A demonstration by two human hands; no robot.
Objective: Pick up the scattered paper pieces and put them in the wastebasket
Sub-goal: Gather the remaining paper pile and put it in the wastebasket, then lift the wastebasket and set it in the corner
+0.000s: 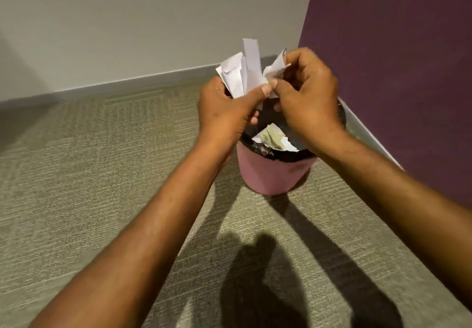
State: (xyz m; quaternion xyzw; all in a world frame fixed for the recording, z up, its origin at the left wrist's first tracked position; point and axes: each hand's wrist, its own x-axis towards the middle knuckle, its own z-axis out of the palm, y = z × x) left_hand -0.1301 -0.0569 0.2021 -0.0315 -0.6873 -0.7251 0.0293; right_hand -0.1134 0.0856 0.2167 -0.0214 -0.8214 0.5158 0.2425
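Head view, grip first: your left hand (pixel 224 113) is clamped around a bunch of white paper pieces (pixel 242 72), thumb pressed across the front, strips sticking up out of the fist in a loose fan. Your right hand (pixel 306 95) pinches a crumpled scrap (pixel 274 68) at the right edge of that same bunch, fingertips closed on it, so both hands are grasping paper and touching at the thumbs. Both sit above the pink wastebasket (pixel 268 174), which stands on the carpet (pixel 89 161) in the corner, just beside the purple wall (pixel 396 59) and near the grey wall (pixel 140 21). Black liner (pixel 258 149) folds over the rim, and some crumpled paper (pixel 273 138) already lies inside. Risks from here, as a judgement: the bunch looks held towards the far side of the opening, so if you let go without coming back over the middle, tall strips may flutter past the rim and land behind the bin against the walls. Light flat strips drift, so a high drop makes that worse. Pulling the scrap free with your right hand may drag neighbouring strips out of the left fist. A forearm could nudge the basket, which looks light enough to tip. No loose pieces show on the visible carpet, but the floor behind you cannot be seen.
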